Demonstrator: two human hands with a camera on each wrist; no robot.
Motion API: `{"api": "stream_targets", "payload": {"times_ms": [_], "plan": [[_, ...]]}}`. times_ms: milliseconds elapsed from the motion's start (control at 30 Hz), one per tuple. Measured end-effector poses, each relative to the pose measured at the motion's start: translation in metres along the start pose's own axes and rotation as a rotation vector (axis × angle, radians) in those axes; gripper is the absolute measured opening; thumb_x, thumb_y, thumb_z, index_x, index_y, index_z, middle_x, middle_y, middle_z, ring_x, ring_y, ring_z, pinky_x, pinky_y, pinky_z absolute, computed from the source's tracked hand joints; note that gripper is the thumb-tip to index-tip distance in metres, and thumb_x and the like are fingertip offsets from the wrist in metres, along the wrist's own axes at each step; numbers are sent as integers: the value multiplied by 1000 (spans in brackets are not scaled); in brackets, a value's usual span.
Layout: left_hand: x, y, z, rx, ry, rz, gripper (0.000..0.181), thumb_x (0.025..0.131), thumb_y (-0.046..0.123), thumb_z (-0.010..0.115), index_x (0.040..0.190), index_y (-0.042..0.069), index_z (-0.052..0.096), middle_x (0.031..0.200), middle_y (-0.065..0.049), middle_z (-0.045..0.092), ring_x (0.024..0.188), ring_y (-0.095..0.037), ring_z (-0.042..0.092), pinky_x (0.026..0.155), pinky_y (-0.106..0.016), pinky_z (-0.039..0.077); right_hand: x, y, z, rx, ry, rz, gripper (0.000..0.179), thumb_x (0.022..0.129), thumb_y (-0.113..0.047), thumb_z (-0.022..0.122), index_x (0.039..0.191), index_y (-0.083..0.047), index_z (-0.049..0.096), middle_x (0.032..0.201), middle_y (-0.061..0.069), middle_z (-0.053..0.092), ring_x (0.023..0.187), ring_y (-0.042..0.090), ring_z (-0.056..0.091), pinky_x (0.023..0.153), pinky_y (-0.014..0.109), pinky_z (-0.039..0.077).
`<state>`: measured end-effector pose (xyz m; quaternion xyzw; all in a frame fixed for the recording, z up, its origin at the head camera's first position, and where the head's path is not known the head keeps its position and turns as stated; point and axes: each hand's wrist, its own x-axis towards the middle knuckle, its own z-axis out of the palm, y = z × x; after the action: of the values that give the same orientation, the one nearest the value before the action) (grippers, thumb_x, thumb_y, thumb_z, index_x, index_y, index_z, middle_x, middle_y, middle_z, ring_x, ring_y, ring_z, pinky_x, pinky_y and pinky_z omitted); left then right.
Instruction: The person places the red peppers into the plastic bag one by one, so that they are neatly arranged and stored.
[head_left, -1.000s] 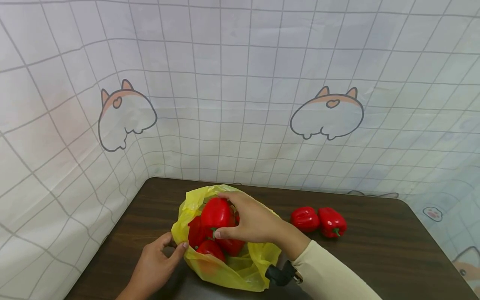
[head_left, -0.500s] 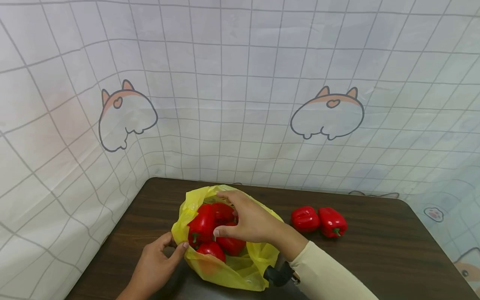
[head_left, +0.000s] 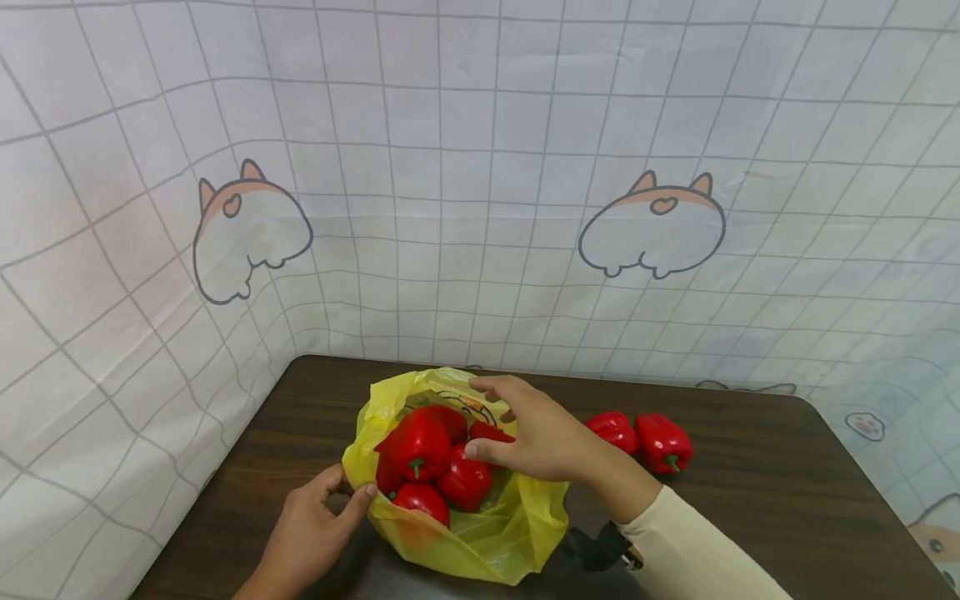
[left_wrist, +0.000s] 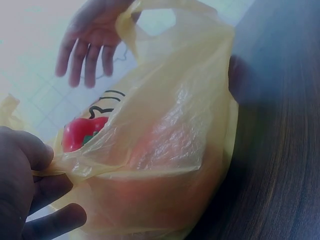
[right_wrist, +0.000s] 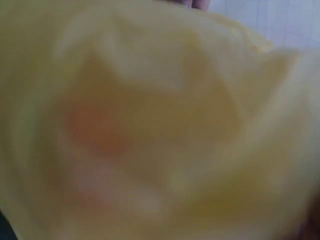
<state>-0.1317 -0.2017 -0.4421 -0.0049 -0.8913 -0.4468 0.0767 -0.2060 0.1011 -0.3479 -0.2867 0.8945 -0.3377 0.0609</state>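
Note:
A yellow plastic bag stands open on the dark wooden table, with several red bell peppers inside. My left hand pinches the bag's near-left rim between thumb and fingers; the left wrist view shows that hand gripping the plastic, with one pepper showing inside. My right hand hovers over the bag's right side, fingers relaxed and holding nothing; in the left wrist view its fingers are spread. The right wrist view is filled with blurred yellow bag plastic.
Two more red peppers lie side by side on the table, right of the bag. A white gridded curtain with cat drawings closes off the back and left. Bare table stretches to the right.
The right hand has let go of the red pepper it held over the bag. That pepper now lies among the others, and the hand has drawn right. The left hand has kept its pinch.

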Motion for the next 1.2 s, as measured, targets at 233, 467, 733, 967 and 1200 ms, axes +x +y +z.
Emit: {"api": "stream_targets", "payload": {"times_ms": [233,467,733,967,1200], "plan": [[1,-1,-1,10,-4,-16,20,95,29,77,105,13,73,97,5,72,102,-16,65,87,-47,53,-18,12,-15,-1,60,10,75,89,-40,81,152,-19,46,144,1,53,114,25,63,94,47,52],[1,-2,-1,13,-6,-15,21,95,30,76,106,13,73,97,5,72,102,-16,65,88,-48,53,-38,28,-25,8,75,39,77,89,-47,79,153,-21,45,150,-5,49,118,25,61,98,47,50],[1,-2,-1,18,-9,-31,20,96,29,76,107,13,72,97,5,72,100,-16,65,87,-47,53,-57,45,-32,0,122,48,77,89,-47,79,152,-19,45,148,0,52,118,27,62,96,52,51],[0,-3,-2,-4,-5,-12,20,96,30,76,106,13,72,97,5,72,101,-15,65,87,-47,53,-72,67,-36,-43,181,63,75,89,-48,79,150,-19,46,145,0,55,121,27,60,95,52,51],[-1,-4,-1,-11,2,-2,20,96,30,76,105,13,73,96,6,72,101,-14,65,88,-48,53,-89,89,-40,-12,225,97,70,93,-48,74,150,-17,47,145,6,55,116,33,63,87,49,55]]}}
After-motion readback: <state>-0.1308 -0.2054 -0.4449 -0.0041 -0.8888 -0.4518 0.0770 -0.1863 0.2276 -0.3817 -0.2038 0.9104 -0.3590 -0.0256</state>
